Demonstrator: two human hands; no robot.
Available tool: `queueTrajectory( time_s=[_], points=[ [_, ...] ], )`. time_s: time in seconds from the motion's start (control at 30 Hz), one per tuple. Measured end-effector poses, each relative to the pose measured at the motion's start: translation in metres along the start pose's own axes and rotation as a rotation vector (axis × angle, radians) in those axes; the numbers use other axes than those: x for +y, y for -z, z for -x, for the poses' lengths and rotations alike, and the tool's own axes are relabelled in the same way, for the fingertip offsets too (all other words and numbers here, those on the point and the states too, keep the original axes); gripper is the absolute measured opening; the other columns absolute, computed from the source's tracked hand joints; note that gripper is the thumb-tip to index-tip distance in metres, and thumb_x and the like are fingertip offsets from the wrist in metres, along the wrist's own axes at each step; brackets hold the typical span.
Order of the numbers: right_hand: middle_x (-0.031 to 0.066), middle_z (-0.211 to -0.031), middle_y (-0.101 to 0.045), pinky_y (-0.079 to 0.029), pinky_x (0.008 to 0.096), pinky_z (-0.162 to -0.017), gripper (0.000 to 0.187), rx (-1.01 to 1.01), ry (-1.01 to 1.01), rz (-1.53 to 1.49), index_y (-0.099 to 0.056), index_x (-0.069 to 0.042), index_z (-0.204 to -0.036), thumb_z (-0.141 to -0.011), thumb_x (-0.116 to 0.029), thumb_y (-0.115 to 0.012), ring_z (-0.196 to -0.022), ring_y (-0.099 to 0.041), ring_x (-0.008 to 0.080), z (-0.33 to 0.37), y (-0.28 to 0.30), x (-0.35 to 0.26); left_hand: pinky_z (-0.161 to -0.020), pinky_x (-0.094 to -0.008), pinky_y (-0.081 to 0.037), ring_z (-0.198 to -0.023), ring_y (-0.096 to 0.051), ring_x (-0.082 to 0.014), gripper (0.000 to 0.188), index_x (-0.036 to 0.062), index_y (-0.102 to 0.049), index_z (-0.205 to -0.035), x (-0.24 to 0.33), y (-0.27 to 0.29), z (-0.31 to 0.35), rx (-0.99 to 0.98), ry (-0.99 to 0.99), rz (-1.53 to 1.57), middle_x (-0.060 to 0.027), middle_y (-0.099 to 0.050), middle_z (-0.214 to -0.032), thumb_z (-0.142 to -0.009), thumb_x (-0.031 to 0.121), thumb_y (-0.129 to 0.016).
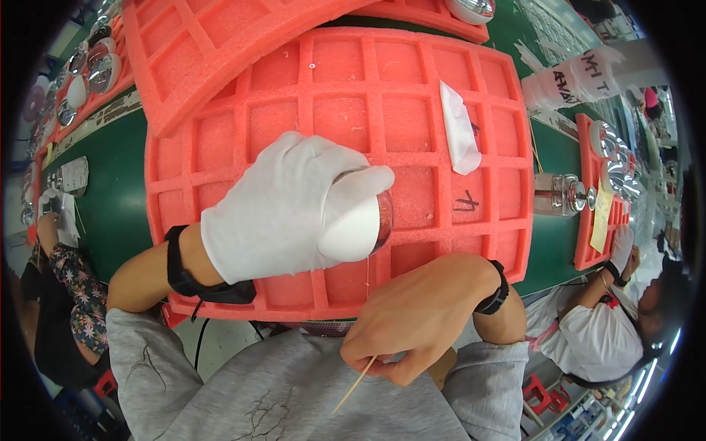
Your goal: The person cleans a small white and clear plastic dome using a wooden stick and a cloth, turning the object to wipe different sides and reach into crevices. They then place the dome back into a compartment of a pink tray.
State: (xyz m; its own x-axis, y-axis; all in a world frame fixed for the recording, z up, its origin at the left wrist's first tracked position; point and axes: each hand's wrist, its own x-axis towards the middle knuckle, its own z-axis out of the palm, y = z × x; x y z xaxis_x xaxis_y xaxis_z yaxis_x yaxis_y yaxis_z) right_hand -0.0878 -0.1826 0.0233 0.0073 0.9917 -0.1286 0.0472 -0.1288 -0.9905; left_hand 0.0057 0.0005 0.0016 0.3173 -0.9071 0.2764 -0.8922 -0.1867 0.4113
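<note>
Nearest us: bare right hand (419,323), fingertips pinched together on a thin wooden stick (355,384), whose upper end we lose inside the grip. Just beyond, gloved left hand (290,209), thumb and fingers clamped on a rounded white piece (348,237), its far side hidden from us. It looks smooth, dark and glassy along the right edge, held over the red foam tray (340,114). Farther: a second tray (200,33), cut off above.
</note>
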Motion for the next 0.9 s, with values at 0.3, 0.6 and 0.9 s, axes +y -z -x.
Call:
queueTrajectory(
  time_s=[0.3,0.6,0.9],
  points=[
    [0.0112,-0.077,-0.058,-0.045,0.0448,-0.065,0.016,0.07,0.004,0.011,-0.054,-0.001,-0.085,-0.089,-0.015,-0.061,-0.073,-0.059,0.0339,0.002,-0.003,0.001,-0.095,-0.0393,-0.054,-0.108,-0.066,-0.0294,0.075,0.0093,-0.061,-0.128,-0.007,0.004,0.002,0.077,0.084,0.505,-0.0119,-0.062,-0.129,-0.062,0.023,-0.092],
    [0.0119,-0.076,-0.055,-0.045,0.0437,-0.066,0.018,0.081,0.124,-0.085,-0.052,0.0,-0.086,-0.094,-0.014,-0.059,-0.072,-0.057,0.0326,0.003,-0.006,0.002,-0.093,-0.0408,-0.055,-0.111,-0.065,-0.0307,0.095,0.0069,-0.045,-0.13,-0.005,-0.002,0.0,0.294,-0.082,0.566,-0.0231,-0.059,-0.125,-0.054,0.016,-0.101],
    [0.0141,-0.074,-0.053,-0.043,0.0453,-0.065,0.023,-0.029,0.093,-0.062,-0.05,0.001,-0.085,-0.097,-0.016,-0.058,-0.068,-0.054,0.0346,-0.005,-0.005,0.006,-0.092,-0.0406,-0.054,-0.11,-0.064,-0.0295,0.098,0.0064,-0.044,-0.13,-0.007,-0.002,-0.002,0.351,-0.023,0.479,-0.0218,-0.059,-0.123,-0.051,0.015,-0.101]
  ],
)
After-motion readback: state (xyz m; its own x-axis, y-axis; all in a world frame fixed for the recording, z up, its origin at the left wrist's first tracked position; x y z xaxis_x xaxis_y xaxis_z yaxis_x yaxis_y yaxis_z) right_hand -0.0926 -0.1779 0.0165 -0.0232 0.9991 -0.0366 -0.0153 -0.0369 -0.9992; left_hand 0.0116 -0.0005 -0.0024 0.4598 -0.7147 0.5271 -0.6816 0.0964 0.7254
